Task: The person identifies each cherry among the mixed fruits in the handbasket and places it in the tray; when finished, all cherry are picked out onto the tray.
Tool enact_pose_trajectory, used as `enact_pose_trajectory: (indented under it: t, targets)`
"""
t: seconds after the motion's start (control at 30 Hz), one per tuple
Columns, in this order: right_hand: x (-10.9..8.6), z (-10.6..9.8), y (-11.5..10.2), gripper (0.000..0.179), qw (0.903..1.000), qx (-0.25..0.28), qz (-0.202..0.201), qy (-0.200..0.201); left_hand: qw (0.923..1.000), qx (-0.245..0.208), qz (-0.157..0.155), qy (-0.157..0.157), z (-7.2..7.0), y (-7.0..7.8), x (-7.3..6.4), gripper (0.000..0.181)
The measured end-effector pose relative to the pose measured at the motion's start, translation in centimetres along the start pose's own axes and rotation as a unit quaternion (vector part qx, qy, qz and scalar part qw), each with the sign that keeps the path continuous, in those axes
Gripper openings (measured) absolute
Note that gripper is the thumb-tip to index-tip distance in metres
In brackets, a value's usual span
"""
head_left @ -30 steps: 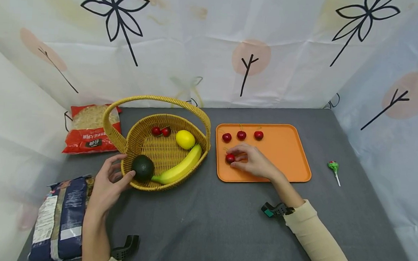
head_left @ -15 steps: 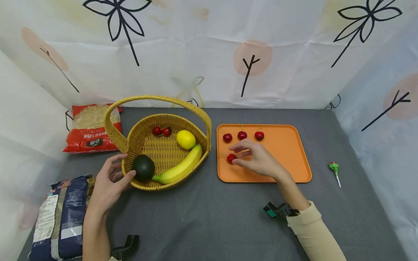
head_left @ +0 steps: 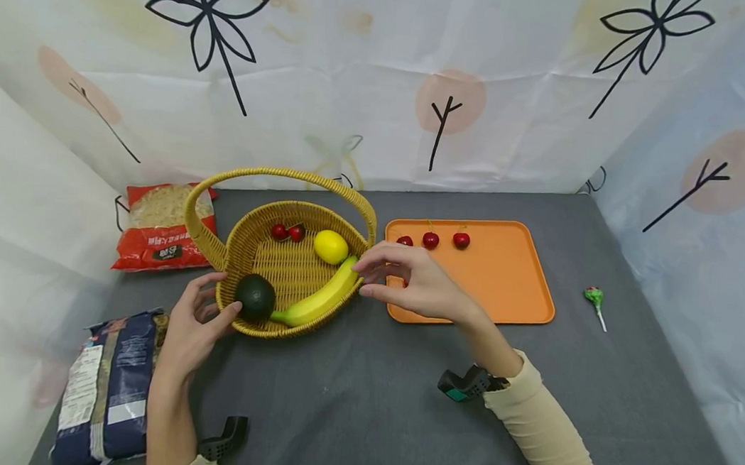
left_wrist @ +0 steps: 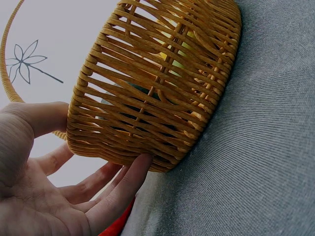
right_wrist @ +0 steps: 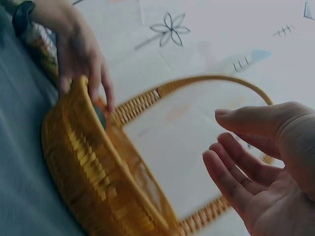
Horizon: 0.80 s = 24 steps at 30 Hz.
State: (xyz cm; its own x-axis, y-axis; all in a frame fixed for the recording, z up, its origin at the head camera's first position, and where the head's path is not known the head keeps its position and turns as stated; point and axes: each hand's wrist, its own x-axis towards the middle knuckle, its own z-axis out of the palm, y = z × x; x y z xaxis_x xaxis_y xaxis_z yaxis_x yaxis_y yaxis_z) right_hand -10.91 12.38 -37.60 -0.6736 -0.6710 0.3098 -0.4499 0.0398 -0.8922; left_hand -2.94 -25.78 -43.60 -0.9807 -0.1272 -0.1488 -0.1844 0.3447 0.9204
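My left hand (head_left: 192, 328) holds the rim of the yellow wicker basket (head_left: 272, 205) at its left side, thumb on the rim and fingers against the outer weave (left_wrist: 142, 93). Inside the basket lie an avocado (head_left: 255, 298), a banana (head_left: 317, 302), a lemon (head_left: 330, 247) and a pair of cherries (head_left: 287, 233). My right hand (head_left: 417, 281) hovers by the basket's right rim, overlapping the banana's tip in the head view. In the right wrist view, its fingers are loosely bent with nothing between them. Behind it, a cherry (head_left: 406, 282) shows only as a sliver of red.
The orange tray (head_left: 504, 283) stands right of the basket, with several cherries on it, such as one (head_left: 461, 240) along its back. A green lollipop (head_left: 595, 297) lies farther right. At left are a red food bag (head_left: 167, 241) and a dark blue bag (head_left: 109, 394).
My right hand has moved left from the cherry at the tray's left side to the basket's right rim. That cherry stays on the tray. The left hand and basket have not moved.
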Motion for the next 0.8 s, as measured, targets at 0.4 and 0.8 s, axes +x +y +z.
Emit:
enact_pose_trajectory:
  t: [0.4, 0.8]
  targets:
    - [11.1, 5.3, 2.7, 0.035, 0.9948, -0.032, 0.075, -0.061, 1.0000, 0.002, -0.003, -0.001, -0.1, 0.1, -0.1, 0.066]
    - [18.1, 7.0, 7.0, 0.040, 0.9722, -0.125, 0.191, -0.050, 1.0000, -0.005, -0.007, -0.005, -0.1, -0.1, 0.1, 0.065]
